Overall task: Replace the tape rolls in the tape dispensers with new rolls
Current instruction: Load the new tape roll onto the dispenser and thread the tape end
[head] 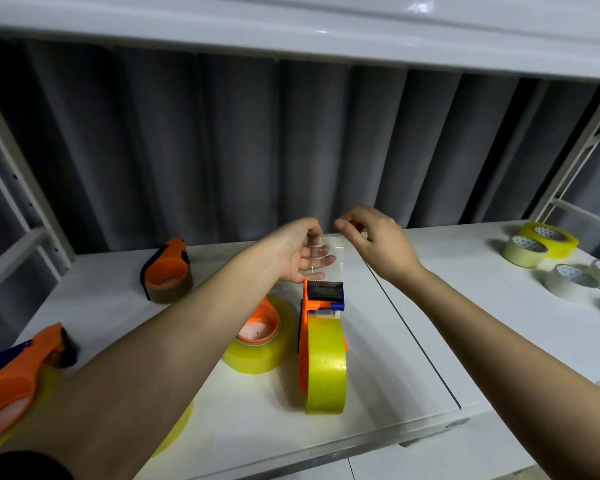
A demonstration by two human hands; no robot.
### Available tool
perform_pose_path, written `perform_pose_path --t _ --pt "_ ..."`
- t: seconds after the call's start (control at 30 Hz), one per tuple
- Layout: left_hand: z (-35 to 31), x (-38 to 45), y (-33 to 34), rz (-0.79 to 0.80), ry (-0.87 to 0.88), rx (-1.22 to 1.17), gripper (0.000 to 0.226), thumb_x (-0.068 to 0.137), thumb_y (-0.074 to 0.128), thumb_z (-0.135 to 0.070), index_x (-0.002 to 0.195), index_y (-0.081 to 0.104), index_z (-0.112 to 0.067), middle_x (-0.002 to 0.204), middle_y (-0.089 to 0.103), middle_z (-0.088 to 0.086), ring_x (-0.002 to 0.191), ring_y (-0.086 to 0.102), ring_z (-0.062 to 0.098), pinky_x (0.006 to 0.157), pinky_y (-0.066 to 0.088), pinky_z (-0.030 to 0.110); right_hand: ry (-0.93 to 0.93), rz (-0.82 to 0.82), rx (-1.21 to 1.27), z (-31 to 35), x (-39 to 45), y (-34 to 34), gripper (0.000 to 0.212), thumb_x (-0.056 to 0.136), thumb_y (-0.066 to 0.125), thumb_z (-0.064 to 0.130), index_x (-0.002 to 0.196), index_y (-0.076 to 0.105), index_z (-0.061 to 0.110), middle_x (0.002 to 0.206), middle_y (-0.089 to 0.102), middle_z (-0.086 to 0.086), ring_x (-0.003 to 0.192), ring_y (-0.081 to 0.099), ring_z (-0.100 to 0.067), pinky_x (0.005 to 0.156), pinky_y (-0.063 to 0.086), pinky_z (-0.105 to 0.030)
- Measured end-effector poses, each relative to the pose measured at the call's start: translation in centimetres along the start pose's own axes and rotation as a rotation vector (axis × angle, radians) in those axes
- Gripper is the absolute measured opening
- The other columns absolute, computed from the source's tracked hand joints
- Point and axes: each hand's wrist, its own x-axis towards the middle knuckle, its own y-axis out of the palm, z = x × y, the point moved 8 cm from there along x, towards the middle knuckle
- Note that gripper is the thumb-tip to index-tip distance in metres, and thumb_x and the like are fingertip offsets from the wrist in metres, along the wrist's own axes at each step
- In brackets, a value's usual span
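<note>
A: We noted both hands, left hand (300, 252) and right hand (371, 239), pinching a clear tape strip (329, 259) above the upright orange dispenser (323, 299).

B: Agreed; its yellow roll (326, 368) stood on the white shelf (413, 341).

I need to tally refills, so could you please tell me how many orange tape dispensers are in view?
4: one upright in the centre, one lying flat beside it, one at the back left, one at the near left edge. Others may lie out of frame.

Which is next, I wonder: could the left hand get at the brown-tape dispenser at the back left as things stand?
Probably yes, once freed: the left hand holds the clear tape strip, but bare shelf lies between it and the brown-tape dispenser.
</note>
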Motion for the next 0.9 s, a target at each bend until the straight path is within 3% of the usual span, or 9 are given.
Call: perform_pose_path --t 0.17,0.37,0.5,0.67,0.8,0.9 --pt "0.0 -0.1 0.0 -0.001 0.002 0.021 0.022 0.086 0.042 -0.021 0.064 0.044 -0.015 0.076 0.06 0.003 0.075 0.063 0.017 0.072 0.047 0.033 -0.273 -0.072 -0.165 1.4 -1.1 -0.2 0.028 0.093 0.049 0.04 0.097 0.066 0.019 0.093 0.063 0.004 0.086 0.057 -0.01 0.065 0.049 -0.026" --pt "0.1 0.0 0.2 0.002 0.002 0.035 0.016 0.083 0.039 -0.02 0.075 0.05 -0.012 0.079 0.062 0.006 0.077 0.063 0.019 0.079 0.048 0.035 -0.326 -0.085 -0.203 1.7 -1.2 0.4 0.021 0.09 0.061 0.036 0.097 0.067 0.018 0.091 0.064 0.003 0.086 0.059 -0.015 0.062 0.046 -0.025" --pt "0.1 0.0 0.3 -0.005 0.005 0.062 0.015 0.082 0.037 -0.02 0.084 0.051 -0.013 0.082 0.064 0.006 0.079 0.064 0.02 0.092 0.046 0.037 -0.397 -0.107 -0.236 2.5 -1.5 0.4 0.027 0.091 0.053 0.038 0.092 0.069 0.016 0.084 0.065 0.0 0.078 0.06 -0.018 0.057 0.046 -0.026" --pt "-0.1 -0.5 0.2 -0.03 0.011 0.104 0.026 0.082 0.036 -0.019 0.057 0.038 -0.014 0.078 0.06 0.008 0.075 0.061 0.021 0.093 0.044 0.037 -0.424 -0.137 -0.265 2.8 -1.7 0.5 0.031 0.091 0.048 0.038 0.089 0.069 0.014 0.08 0.064 -0.001 0.072 0.059 -0.018 0.053 0.044 -0.025" --pt "-0.2 -0.5 0.1 -0.028 0.026 0.112 0.026 0.083 0.039 -0.022 0.057 0.038 -0.014 0.08 0.059 0.008 0.076 0.063 0.023 0.084 0.047 0.036 -0.274 -0.053 -0.121 1.8 -1.4 1.1 0.019 0.093 0.056 0.032 0.091 0.068 0.017 0.084 0.063 0.005 0.077 0.055 -0.01 0.06 0.048 -0.029" --pt "-0.2 -0.3 0.0 -0.018 0.057 0.097 0.021 0.085 0.043 -0.029 0.074 0.048 -0.012 0.082 0.058 0.009 0.076 0.064 0.024 0.075 0.049 0.034 -0.046 0.08 0.111 0.2 -0.9 1.8 0.013 0.094 0.058 0.031 0.093 0.066 0.021 0.087 0.064 0.012 0.081 0.057 -0.005 0.069 0.048 -0.026"
